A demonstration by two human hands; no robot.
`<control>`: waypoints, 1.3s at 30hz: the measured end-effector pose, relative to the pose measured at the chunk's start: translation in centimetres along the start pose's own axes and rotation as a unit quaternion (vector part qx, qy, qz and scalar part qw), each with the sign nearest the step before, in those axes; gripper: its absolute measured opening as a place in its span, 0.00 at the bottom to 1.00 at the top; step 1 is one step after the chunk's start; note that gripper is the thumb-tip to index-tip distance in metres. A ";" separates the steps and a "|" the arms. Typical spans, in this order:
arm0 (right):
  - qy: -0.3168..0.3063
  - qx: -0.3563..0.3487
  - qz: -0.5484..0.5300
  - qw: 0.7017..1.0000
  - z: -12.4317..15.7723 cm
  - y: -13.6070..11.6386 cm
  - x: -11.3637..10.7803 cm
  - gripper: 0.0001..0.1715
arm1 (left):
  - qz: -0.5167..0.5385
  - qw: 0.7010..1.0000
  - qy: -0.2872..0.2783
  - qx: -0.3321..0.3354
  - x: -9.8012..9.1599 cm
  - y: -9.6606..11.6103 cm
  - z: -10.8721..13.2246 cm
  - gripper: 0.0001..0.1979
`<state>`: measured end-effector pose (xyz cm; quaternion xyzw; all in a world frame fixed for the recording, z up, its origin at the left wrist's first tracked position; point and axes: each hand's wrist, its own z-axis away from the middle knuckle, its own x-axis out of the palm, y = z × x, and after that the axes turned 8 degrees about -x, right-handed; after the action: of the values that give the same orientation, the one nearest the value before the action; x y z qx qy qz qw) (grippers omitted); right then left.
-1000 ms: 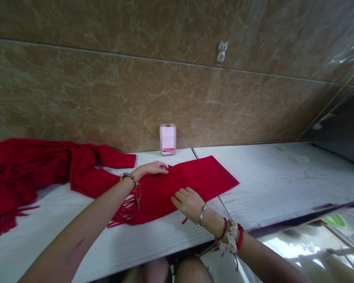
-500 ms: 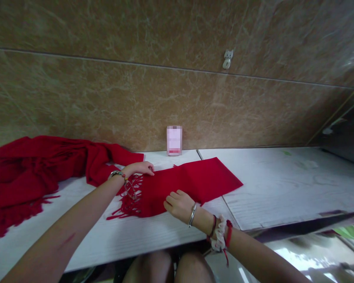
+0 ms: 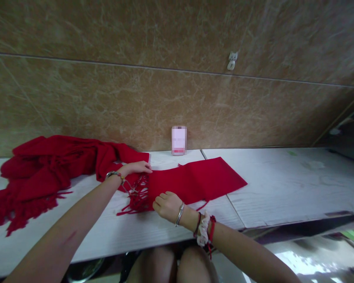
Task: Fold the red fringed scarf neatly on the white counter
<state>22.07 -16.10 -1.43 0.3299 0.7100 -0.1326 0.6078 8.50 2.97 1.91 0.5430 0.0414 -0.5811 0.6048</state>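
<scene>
A folded red scarf (image 3: 191,179) lies flat across the white table, with its fringe (image 3: 137,196) at the left end. My left hand (image 3: 138,167) pinches its upper edge near the fringe, fingers pressed together. At the lower edge, my right hand (image 3: 167,205) has its fingers curled onto the cloth; the fingertips are partly hidden. Further left, a loose heap of red fringed cloth (image 3: 61,161) sits against the wall. Whether it joins the folded piece under my left wrist I cannot tell.
A phone (image 3: 179,140) leans upright on the tiled wall (image 3: 106,102) behind the scarf. A small white cat-shaped hook (image 3: 232,61) is fixed higher up. The white table (image 3: 283,188) runs to the right, and its front edge lies just before my knees (image 3: 194,263).
My right hand has slid left along the scarf's lower edge toward the fringe. My left hand stays by the upper edge near the fringe. The whole view has shifted slightly.
</scene>
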 end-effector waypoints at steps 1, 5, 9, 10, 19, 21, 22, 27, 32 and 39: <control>0.004 0.014 0.001 1.000 0.1 0.1 -0.2 0.10 | 0.014 1.000 0.001 -0.001 -0.1 0.1 0.2 0.13; 0.022 0.113 -0.013 0.993 0.9 0.9 -1.9 0.07 | 0.077 0.997 0.017 0.006 -0.7 1.5 0.8 0.14; 0.049 0.235 -0.046 0.970 2.5 2.6 -4.8 0.08 | 0.174 0.984 0.030 0.010 -1.7 5.6 0.6 0.11; 0.067 0.263 -0.053 0.961 3.1 3.2 -5.6 0.09 | 0.213 0.976 0.032 0.009 -1.9 7.2 0.3 0.10; 0.243 0.409 -0.048 0.878 11.9 8.0 -9.7 0.17 | 0.286 0.957 0.033 0.030 -0.2 21.3 -4.3 0.06; 0.249 0.434 -0.046 0.865 13.7 8.7 -9.5 0.17 | 0.290 0.956 0.031 0.024 1.3 22.6 -5.7 0.06; 0.248 0.446 -0.048 0.859 14.5 9.0 -9.3 0.17 | 0.291 0.956 0.028 0.022 2.1 23.0 -6.3 0.07; 0.247 0.504 -0.065 0.825 17.2 10.1 -8.4 0.17 | 0.305 0.951 0.025 0.043 5.2 24.1 -8.2 0.08; 0.265 0.534 -0.084 0.799 18.2 10.9 -8.9 0.15 | 0.298 0.952 0.030 0.062 6.2 24.9 -9.2 0.07; 0.218 0.584 -0.152 0.767 19.7 11.9 -6.8 0.15 | 0.207 0.975 0.017 0.080 7.5 23.1 -10.0 0.04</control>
<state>45.13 -20.96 3.12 0.5288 0.6500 -0.5368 0.0986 34.01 -1.03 6.73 0.5960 -0.1082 -0.4355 0.6659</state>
